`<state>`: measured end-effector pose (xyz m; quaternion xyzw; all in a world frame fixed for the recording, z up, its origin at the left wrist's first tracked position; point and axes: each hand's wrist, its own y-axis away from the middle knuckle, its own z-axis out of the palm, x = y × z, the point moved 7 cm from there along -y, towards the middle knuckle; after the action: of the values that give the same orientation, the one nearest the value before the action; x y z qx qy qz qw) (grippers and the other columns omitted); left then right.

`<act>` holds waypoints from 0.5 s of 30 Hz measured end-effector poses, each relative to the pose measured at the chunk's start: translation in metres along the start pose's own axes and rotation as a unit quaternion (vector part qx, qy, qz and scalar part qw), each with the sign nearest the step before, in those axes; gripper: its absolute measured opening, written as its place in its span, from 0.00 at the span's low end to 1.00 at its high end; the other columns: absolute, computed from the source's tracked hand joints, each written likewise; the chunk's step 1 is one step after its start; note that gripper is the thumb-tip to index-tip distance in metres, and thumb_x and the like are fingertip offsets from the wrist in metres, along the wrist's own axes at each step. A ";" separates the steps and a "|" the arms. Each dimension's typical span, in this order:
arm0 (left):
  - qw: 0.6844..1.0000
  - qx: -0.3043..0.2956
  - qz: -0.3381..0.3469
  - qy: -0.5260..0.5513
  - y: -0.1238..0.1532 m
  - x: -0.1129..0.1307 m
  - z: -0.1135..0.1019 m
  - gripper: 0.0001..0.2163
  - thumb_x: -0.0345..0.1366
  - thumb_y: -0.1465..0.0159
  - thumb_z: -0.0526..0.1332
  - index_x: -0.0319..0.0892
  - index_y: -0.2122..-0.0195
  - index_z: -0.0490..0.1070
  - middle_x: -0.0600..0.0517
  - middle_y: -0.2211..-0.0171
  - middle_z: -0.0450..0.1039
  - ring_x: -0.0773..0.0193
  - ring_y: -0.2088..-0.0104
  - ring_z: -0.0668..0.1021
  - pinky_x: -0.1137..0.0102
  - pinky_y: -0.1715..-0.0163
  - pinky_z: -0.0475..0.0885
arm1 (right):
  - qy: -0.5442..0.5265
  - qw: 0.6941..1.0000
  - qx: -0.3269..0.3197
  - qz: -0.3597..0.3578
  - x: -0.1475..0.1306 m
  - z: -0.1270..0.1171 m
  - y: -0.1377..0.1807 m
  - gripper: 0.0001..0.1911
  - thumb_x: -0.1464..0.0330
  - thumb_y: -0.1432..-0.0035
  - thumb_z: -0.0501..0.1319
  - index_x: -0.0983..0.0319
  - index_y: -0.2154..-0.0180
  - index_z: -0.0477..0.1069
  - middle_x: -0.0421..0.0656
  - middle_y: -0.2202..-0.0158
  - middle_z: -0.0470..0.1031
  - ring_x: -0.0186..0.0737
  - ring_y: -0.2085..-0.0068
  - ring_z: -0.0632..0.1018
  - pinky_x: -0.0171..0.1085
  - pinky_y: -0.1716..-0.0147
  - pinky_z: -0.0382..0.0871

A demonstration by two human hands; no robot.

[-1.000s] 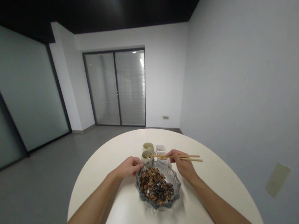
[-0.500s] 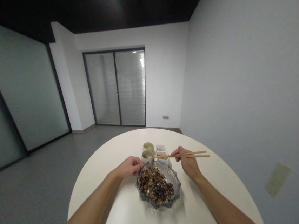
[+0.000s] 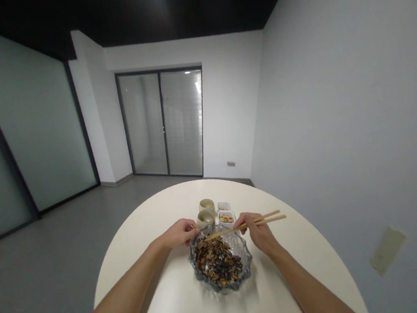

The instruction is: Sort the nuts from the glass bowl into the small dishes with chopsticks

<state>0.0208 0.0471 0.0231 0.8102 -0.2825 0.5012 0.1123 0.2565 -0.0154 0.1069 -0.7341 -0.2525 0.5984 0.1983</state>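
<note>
Wooden chopsticks (image 3: 244,226) are pinched in my right hand (image 3: 258,233), the fingers (image 3: 242,219) pressed together around them, their tips reaching across the rim of a cut-glass bowl (image 3: 245,256) above striped sunflower seeds (image 3: 218,261). I can't make out anything between the tips. My left hand (image 3: 179,233) sits just beside the rim, fingers (image 3: 192,225) loosely curled; whether they're holding anything, I can't tell. Beyond the bowl, on a round white table (image 3: 149,275), stand two pale cups (image 3: 206,206) and two small white dishes (image 3: 226,218), the nearer dish holding peanuts (image 3: 226,218).
</note>
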 end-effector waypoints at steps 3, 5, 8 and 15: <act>1.000 -0.002 0.001 0.000 0.000 0.001 -0.001 0.21 0.55 0.39 0.61 0.37 0.68 0.70 0.57 0.82 0.66 0.69 0.82 0.70 0.75 0.81 0.63 | -0.004 1.000 -0.016 -0.009 -0.002 0.004 0.001 0.35 0.43 0.38 0.52 0.63 0.77 0.80 0.44 0.82 0.72 0.36 0.79 0.71 0.33 0.79 0.63; 1.000 -0.001 0.001 0.000 0.001 0.001 -0.001 0.21 0.54 0.39 0.60 0.37 0.68 0.70 0.57 0.82 0.66 0.69 0.82 0.70 0.75 0.81 0.63 | -0.004 1.000 -0.023 -0.010 -0.003 0.005 0.001 0.35 0.43 0.37 0.52 0.63 0.77 0.80 0.44 0.83 0.72 0.36 0.79 0.71 0.33 0.79 0.63; 1.000 0.000 -0.003 -0.002 0.001 0.001 -0.002 0.20 0.53 0.39 0.60 0.37 0.68 0.70 0.56 0.81 0.67 0.69 0.82 0.70 0.75 0.81 0.63 | -0.005 0.999 -0.032 -0.006 -0.003 0.008 0.002 0.35 0.44 0.37 0.52 0.63 0.76 0.80 0.43 0.83 0.70 0.35 0.79 0.70 0.33 0.79 0.62; 1.000 0.000 -0.007 0.000 0.000 0.004 -0.001 0.21 0.55 0.40 0.61 0.38 0.69 0.70 0.56 0.81 0.67 0.68 0.82 0.70 0.75 0.81 0.63 | -0.005 0.998 -0.060 0.010 0.001 0.015 0.002 0.33 0.45 0.37 0.53 0.64 0.75 0.80 0.43 0.82 0.71 0.35 0.79 0.70 0.32 0.79 0.62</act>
<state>0.0216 0.0460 0.0268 0.8123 -0.2766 0.5001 0.1161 0.2422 -0.0168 0.1018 -0.7441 -0.2814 0.5879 0.1464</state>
